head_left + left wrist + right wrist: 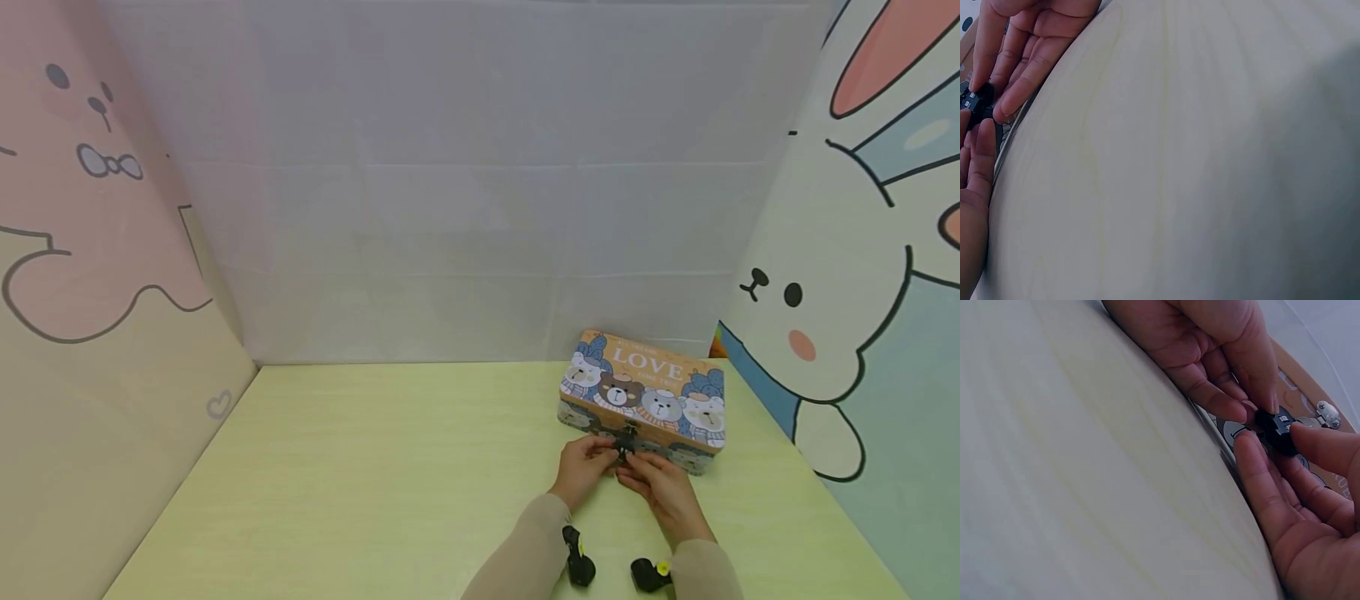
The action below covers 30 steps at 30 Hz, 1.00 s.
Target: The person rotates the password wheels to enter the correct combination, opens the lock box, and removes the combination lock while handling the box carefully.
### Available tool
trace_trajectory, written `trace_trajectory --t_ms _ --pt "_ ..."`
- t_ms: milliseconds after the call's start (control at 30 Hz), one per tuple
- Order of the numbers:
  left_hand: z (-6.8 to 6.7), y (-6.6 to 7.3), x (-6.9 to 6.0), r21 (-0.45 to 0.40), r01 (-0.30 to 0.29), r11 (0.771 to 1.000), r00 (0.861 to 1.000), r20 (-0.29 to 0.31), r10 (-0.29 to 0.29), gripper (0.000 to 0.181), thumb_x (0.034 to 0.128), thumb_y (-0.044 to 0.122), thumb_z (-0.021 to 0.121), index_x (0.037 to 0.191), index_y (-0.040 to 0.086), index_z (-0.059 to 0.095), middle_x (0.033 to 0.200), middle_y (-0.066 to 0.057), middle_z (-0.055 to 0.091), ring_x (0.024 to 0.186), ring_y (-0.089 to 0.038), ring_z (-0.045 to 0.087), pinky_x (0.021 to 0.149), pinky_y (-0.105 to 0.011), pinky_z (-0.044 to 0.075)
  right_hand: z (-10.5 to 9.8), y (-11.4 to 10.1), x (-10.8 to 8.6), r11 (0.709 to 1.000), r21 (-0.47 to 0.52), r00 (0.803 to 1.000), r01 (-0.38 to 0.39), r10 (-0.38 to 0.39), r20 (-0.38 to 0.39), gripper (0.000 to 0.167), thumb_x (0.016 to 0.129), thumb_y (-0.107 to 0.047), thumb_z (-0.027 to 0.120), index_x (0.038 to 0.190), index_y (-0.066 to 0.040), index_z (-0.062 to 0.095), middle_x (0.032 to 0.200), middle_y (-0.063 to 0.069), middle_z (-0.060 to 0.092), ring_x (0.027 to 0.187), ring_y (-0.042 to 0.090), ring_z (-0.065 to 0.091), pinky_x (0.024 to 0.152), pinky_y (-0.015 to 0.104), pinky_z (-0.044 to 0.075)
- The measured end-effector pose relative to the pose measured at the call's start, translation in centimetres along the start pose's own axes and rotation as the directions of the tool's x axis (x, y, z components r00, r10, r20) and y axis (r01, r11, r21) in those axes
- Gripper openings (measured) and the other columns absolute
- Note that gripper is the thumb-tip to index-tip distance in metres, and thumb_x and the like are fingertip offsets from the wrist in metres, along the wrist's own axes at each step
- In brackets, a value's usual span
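1. Working close together in the head view, the left hand (582, 472) and the right hand (663, 490) meet at a small black lock (624, 447), which sits at the front side of a closed box (642, 392) marked LOVE. That box lies toward the back right of the table (360, 475).

2. Seen from the left wrist, the table takes up most of the view. The lock shows by the left edge, fingertips reaching it from above and below; the left hand is partly cut off.

3. Seen from the right wrist, both hands are pinching the lock, the right thumb pressed on it beside some pale marks (1284, 420), the left fingertips at its other end. A silver clasp (1329, 414) is just beyond. I cannot tell whether the lock is hooked through it.

4. To my eye, the step in hand is working the lock at the clasp, perhaps setting or fastening it. The next move probably calls for one hand steadying the lock while the other turns or pulls gently.
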<state>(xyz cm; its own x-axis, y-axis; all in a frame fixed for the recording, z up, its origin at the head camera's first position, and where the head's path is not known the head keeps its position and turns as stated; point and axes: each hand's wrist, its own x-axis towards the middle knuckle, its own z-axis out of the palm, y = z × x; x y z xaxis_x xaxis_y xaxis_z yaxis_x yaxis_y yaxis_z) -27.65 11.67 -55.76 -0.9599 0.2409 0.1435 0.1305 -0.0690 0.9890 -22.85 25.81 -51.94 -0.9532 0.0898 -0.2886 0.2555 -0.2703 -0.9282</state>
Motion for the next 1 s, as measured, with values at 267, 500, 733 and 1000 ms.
trace_trajectory --t_ms 267,500,733,1000 --pt "0.06 -0.24 0.19 -0.011 -0.012 1.000 1.000 0.000 0.012 0.018 0.0913 0.001 0.068 0.107 -0.008 0.071 0.088 -0.008 0.073 0.073 -0.005 0.065 0.064 -0.018 0.052 0.00 -0.02 0.09 1.000 0.016 1.000 0.007 -0.007 -0.007 0.026 0.102 0.002 0.048 0.124 0.015 0.052 0.094 0.006 0.064 0.082 0.015 0.070 0.081 0.029 0.056" --pt "0.02 -0.16 0.18 0.001 -0.012 1.000 1.000 -0.008 0.012 0.018 0.0907 0.001 0.068 0.106 -0.007 0.072 0.087 -0.007 0.073 0.073 -0.002 0.063 0.063 -0.017 0.050 -0.10 -0.17 -0.04 0.998 0.064 0.999 -0.028 0.030 -0.021 0.023 0.104 -0.004 0.045 0.122 0.009 0.051 0.087 0.007 0.068 0.081 0.016 0.071 0.081 0.030 0.056" --pt "0.01 -0.12 0.22 -0.009 0.002 1.000 1.000 -0.008 -0.002 0.017 0.0908 0.001 0.069 0.105 -0.007 0.072 0.087 -0.006 0.073 0.073 -0.003 0.064 0.063 -0.018 0.052 -0.14 -0.23 -0.10 0.997 0.077 0.999 -0.031 0.033 -0.024 0.020 0.104 -0.005 0.046 0.118 0.006 0.054 0.086 0.007 0.068 0.081 0.016 0.071 0.082 0.030 0.056" --pt "0.08 -0.24 0.25 -0.036 -0.001 0.999 1.000 -0.013 0.000 0.017 0.0898 -0.001 0.069 0.105 -0.008 0.072 0.087 -0.007 0.073 0.073 -0.004 0.064 0.063 -0.019 0.053 -0.16 -0.03 -0.06 0.998 0.061 1.000 -0.004 0.005 -0.021 0.027 0.105 -0.004 0.042 0.127 0.010 0.048 0.086 0.007 0.068 0.080 0.015 0.071 0.082 0.030 0.056"
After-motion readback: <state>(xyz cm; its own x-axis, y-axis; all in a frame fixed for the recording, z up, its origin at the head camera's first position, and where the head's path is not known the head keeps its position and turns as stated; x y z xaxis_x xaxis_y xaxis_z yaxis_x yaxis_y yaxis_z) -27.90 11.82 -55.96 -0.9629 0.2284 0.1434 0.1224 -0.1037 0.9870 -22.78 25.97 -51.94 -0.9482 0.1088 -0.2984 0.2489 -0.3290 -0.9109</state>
